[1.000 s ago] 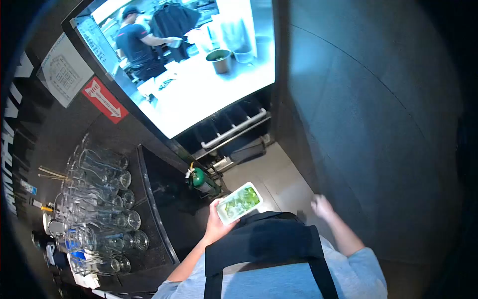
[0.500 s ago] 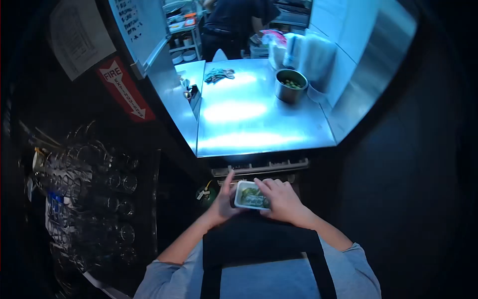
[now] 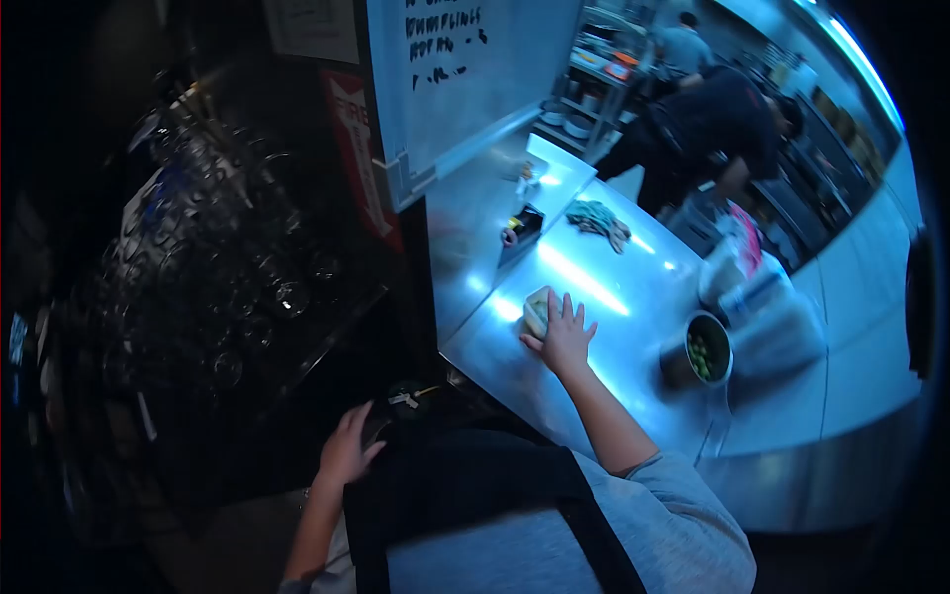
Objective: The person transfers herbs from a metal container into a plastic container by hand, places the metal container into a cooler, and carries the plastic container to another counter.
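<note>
A small pale container (image 3: 535,313), partly covered by my right hand, rests on the left part of the steel counter (image 3: 623,381). My right hand (image 3: 564,340) reaches over the counter with its fingers spread, its thumb and index finger against the container's near right side. The container's contents are blurred. Off the counter, low on the left, my left hand (image 3: 344,447) is apart from it, fingers loosely extended and holding nothing I can see.
A metal pot (image 3: 681,361) of green pieces stands to the right. A crumpled cloth (image 3: 597,223) lies farther back. Rows of glasses (image 3: 228,297) fill the dark left side. A whiteboard (image 3: 465,89) hangs beside the counter, and a person in dark clothes (image 3: 712,124) bends beyond it.
The container has moved from between both hands at my front onto the counter with my right hand. My left hand has let go and dropped left. The view has turned left.
</note>
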The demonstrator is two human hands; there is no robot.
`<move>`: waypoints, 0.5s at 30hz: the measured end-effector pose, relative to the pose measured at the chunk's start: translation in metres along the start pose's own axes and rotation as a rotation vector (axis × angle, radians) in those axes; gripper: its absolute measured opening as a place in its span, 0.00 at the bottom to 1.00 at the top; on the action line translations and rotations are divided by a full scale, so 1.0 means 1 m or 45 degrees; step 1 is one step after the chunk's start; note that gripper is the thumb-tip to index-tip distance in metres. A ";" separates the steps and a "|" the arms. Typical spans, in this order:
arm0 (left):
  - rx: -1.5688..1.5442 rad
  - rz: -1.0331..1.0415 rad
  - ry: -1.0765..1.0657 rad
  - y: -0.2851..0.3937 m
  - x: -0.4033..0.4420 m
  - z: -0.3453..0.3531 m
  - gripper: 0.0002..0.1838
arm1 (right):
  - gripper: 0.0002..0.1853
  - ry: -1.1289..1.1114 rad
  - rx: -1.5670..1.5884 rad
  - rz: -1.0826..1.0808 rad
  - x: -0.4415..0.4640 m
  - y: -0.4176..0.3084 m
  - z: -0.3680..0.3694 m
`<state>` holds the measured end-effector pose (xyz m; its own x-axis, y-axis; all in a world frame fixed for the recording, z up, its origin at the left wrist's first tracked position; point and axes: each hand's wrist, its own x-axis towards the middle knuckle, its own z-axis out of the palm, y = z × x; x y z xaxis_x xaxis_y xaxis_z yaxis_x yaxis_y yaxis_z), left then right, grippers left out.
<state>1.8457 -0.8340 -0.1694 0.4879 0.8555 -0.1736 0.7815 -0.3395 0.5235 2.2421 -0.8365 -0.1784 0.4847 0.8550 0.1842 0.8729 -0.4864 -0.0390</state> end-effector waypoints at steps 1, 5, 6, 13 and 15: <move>-0.022 -0.170 0.038 -0.009 -0.019 0.008 0.41 | 0.46 0.079 0.049 -0.204 0.017 -0.009 -0.009; 0.018 -0.465 0.137 -0.052 -0.104 0.072 0.40 | 0.31 -0.104 0.548 -0.935 0.014 -0.066 -0.023; -0.073 -0.613 0.196 -0.057 -0.124 0.092 0.40 | 0.28 -0.155 0.723 -1.217 -0.003 -0.078 -0.014; -0.474 -1.769 -0.036 -0.076 -0.350 0.257 0.38 | 0.10 -1.269 1.413 -2.216 -0.056 -0.189 -0.121; -0.628 -1.966 -0.034 -0.050 -0.406 0.293 0.37 | 0.08 -0.814 1.736 -2.556 -0.051 -0.203 -0.206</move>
<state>1.7227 -1.2788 -0.3697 -0.5915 0.2360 -0.7710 0.3160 0.9476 0.0476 2.0284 -0.8181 0.0222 -0.7991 0.0034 0.6012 -0.4553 0.6495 -0.6090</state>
